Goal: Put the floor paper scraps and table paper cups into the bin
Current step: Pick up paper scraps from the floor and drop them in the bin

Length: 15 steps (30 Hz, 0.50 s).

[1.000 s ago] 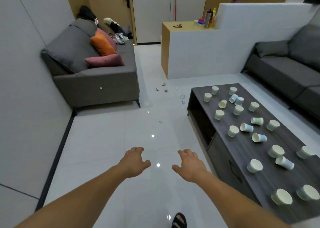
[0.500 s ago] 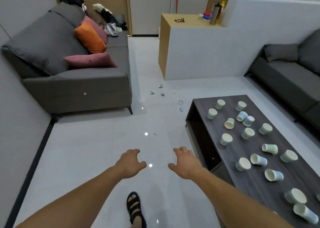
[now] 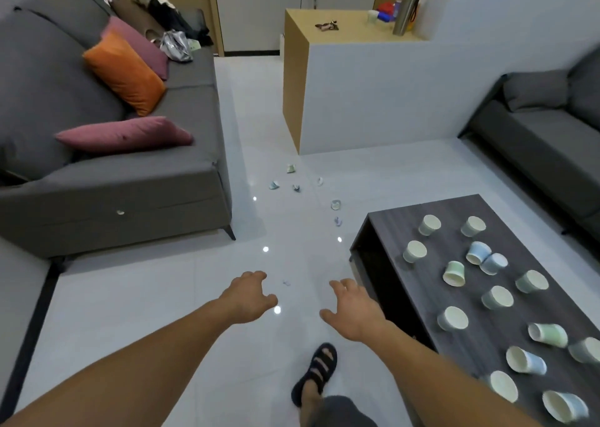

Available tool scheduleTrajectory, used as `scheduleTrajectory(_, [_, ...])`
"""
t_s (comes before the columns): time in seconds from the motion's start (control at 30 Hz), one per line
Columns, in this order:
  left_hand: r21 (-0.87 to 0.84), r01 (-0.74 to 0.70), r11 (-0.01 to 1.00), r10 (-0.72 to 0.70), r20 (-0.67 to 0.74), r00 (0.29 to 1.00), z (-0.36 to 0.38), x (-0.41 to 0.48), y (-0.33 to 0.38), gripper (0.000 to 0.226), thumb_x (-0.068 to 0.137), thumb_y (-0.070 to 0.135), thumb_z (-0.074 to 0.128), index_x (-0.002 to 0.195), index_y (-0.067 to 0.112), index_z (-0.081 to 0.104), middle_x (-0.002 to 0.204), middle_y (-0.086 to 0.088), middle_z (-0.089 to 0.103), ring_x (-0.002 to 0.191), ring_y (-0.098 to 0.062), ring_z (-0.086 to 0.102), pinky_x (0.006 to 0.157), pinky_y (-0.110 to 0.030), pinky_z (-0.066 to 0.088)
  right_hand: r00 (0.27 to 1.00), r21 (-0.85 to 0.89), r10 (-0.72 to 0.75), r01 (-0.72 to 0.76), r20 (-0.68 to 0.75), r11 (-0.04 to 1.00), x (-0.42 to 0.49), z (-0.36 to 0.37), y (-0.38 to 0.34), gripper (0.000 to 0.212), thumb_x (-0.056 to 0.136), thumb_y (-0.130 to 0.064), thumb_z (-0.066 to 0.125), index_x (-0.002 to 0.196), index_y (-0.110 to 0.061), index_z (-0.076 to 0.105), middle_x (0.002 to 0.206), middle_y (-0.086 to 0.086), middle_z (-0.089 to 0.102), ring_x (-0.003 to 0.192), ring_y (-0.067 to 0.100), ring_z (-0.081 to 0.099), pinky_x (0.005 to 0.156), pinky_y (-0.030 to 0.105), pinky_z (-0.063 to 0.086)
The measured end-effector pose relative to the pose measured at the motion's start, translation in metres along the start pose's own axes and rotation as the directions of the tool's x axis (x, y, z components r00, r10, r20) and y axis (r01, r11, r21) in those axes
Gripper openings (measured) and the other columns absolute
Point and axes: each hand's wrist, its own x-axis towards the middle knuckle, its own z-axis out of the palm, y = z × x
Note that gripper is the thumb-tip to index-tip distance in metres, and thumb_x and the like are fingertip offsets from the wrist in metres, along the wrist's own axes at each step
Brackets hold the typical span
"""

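Observation:
Several small paper scraps lie scattered on the white floor ahead, between the left sofa and the white partition. One tiny scrap lies between my hands. Several paper cups, white, green and blue, stand or lie on the dark coffee table at the right. My left hand and my right hand reach forward over the floor, fingers loosely curled, holding nothing. No bin is in view.
A grey sofa with orange and pink cushions stands at the left. A white partition with a wooden counter stands ahead, another grey sofa at the right. My sandalled foot steps on the floor beside the table.
I have walked forward. The scraps, sofa and table have come closer, and my foot has stepped into view. Both hands stay stretched out and hold nothing.

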Motion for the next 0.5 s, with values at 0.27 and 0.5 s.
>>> scheduleTrajectory(0.27, [0.019,0.103,0.994,-0.104,0.058,0.993,-0.054,0.134,0.035,0.07,0.089,0.042,0.054,0.148,0.017,0.026,0.152,-0.006,0.03,0.134,-0.026,0.037,0.106,-0.037,0.038,0.993,0.011,-0.056,0.055,0.107,0.998,0.16,-0.051,0.02,0.073,0.095,-0.053,0.047,0.153,-0.02,0.019,0.155,0.006,0.023,0.136,0.028,0.031,0.106,0.043,0.04])
scheduleTrajectory(0.5, [-0.079,0.145,0.986,-0.14,0.062,0.988,-0.102,0.239,0.047,0.068,0.089,0.041,0.053,0.147,0.017,0.028,0.152,-0.007,0.031,0.135,-0.027,0.035,0.107,-0.037,0.034,0.974,-0.008,-0.084,0.087,0.21,0.996,0.268,-0.09,0.027,0.071,0.095,-0.05,0.047,0.152,-0.019,0.019,0.155,0.008,0.022,0.136,0.03,0.031,0.105,0.043,0.04])
